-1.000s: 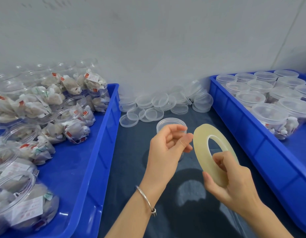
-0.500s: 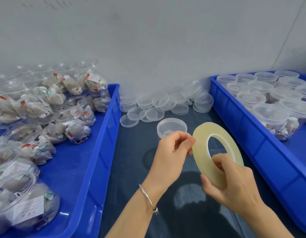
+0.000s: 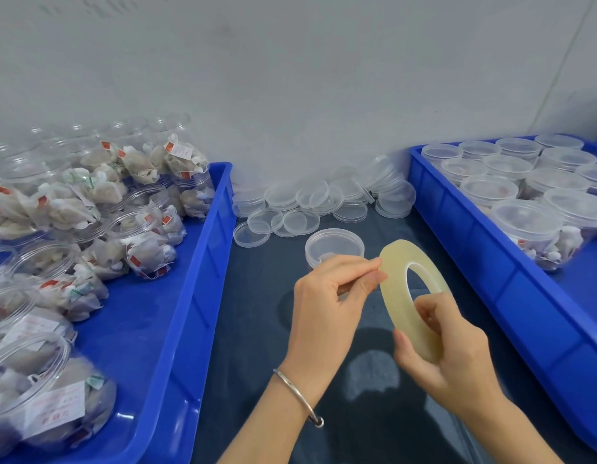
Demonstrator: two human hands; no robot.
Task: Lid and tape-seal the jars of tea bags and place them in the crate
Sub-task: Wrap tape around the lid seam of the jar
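Jar point(image 3: 334, 246) of tea bags sits lidded at centre on the dark table mat point(image 3: 257, 313), just behind the hands. Right hand point(image 3: 448, 349) grips the tape roll point(image 3: 409, 296), a wide yellowish ring held on edge, fingers curled through the hole and thumb pressed on its near face. Left hand point(image 3: 330, 296) comes in at the roll's nine o'clock edge, thumb and forefinger pinched together right at the rim; whether they've caught the tape end, I can't tell. A silver bangle point(image 3: 297, 396) rides the left wrist. Out at nine o'clock, a blue crate point(image 3: 176, 329) holds open jars point(image 3: 146, 242) stuffed with tea bags, no lids on them. At twelve o'clock, against the wall, a loose heap of clear lids point(image 3: 320, 202). Over at two o'clock, a second blue crate point(image 3: 511, 286) carries rows of lidded jars point(image 3: 525, 219), standing upright and packed close together.
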